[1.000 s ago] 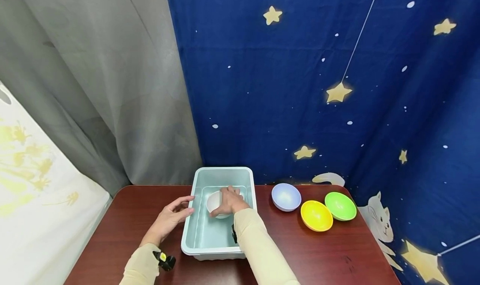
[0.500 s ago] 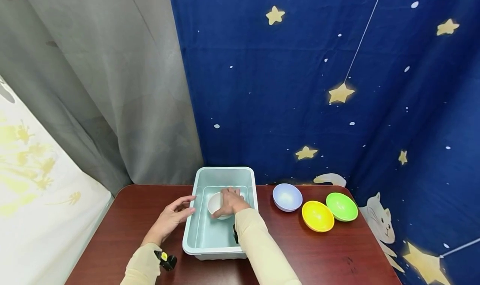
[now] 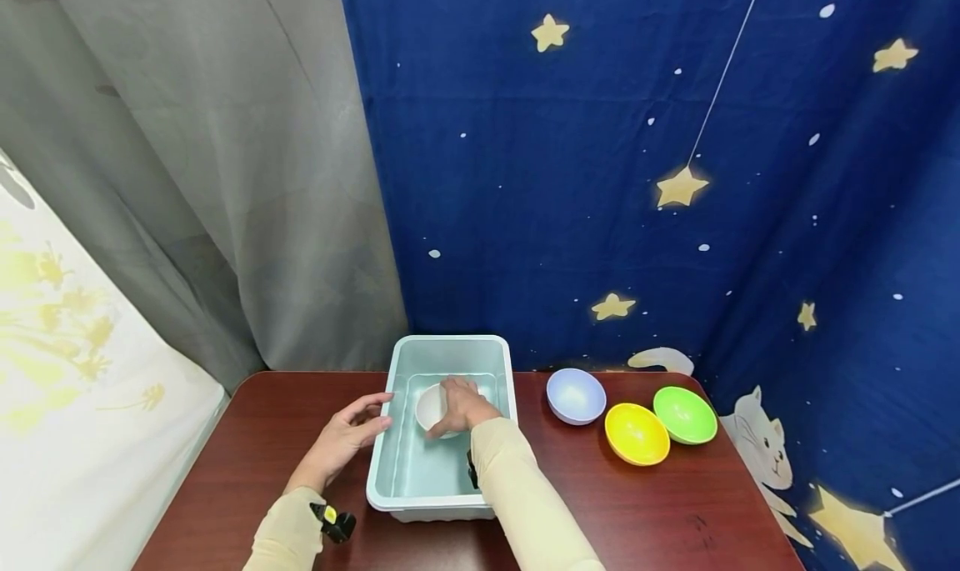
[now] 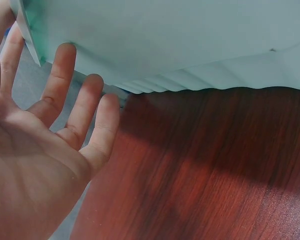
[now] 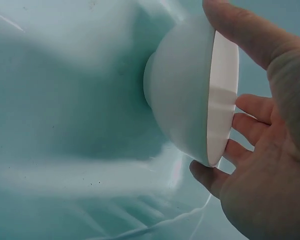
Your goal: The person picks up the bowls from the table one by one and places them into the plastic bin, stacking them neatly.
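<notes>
A white bowl (image 3: pixel 430 408) is low inside the pale blue plastic tub (image 3: pixel 427 503). My right hand (image 3: pixel 462 408) reaches down into the tub and grips this bowl by its rim. In the right wrist view, thumb and fingers of the right hand (image 5: pixel 262 135) spread across the mouth of the bowl (image 5: pixel 182 90), whose foot is close to the tub floor. At the tub's left side is my left hand (image 3: pixel 339 439), its fingertips right at the rim. The left wrist view shows its relaxed fingers (image 4: pixel 82 107) beside the tub's outer wall (image 4: pixel 165 40).
Right of the tub, a lavender bowl (image 3: pixel 576 396), a yellow bowl (image 3: pixel 637 434) and a green bowl (image 3: pixel 685 415) stand on the dark red wooden table (image 3: pixel 600 513). A blue star curtain (image 3: pixel 525 221) and a grey curtain (image 3: pixel 315 221) hang behind the table.
Both hands and the white bowl stay in place relative to the tub. The whole head view has shifted very slightly.
</notes>
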Available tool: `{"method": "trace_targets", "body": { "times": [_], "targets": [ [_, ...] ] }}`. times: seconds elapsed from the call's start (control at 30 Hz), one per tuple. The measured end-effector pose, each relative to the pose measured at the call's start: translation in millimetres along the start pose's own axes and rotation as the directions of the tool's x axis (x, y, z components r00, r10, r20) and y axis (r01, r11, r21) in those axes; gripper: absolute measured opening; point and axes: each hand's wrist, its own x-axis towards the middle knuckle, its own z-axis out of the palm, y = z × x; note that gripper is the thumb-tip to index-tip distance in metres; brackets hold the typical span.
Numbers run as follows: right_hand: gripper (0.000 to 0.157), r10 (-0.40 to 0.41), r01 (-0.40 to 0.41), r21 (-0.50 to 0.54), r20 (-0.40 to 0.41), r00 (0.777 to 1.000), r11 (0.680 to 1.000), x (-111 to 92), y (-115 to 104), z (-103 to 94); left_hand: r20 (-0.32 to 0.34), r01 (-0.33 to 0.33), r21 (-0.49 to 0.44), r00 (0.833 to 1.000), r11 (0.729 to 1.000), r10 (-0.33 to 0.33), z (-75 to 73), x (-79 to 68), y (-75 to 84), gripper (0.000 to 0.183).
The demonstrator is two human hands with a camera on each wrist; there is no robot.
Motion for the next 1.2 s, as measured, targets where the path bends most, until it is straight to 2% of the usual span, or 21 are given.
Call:
{"method": "trace_targets", "body": {
  "times": [0.4, 0.7, 0.97, 1.2],
  "targets": [
    [0.102, 0.006, -0.006, 0.032, 0.005, 1.0, 0.999, 1.0, 0.9, -1.4, -0.009, -0.001, -0.013, 1.0, 1.0, 0.0, 1.8, 0.6, 3.5, 0.061],
    [0.103, 0.038, -0.038, 0.035, 0.003, 0.999, 0.999, -2.0, -1.2, -1.4, 0.002, 0.014, -0.054, 1.0, 0.998, -0.014, 1.0, -0.7, -3.1, 0.062],
    [0.1, 0.034, -0.033, 0.049, -0.024, 0.999, 0.998, -2.6, -1.6, -1.0, 0.006, 0.005, -0.063, 1.0, 0.998, -0.005, 1.0, 0.3, -3.0, 0.06],
    [0.094, 0.032, -0.03, 0.029, -0.07, 0.997, 0.999, -0.7, -0.9, 0.6, -0.005, -0.002, 0.008, 1.0, 1.0, 0.002, -0.8, -1.1, 0.8, 0.059]
  ]
}}
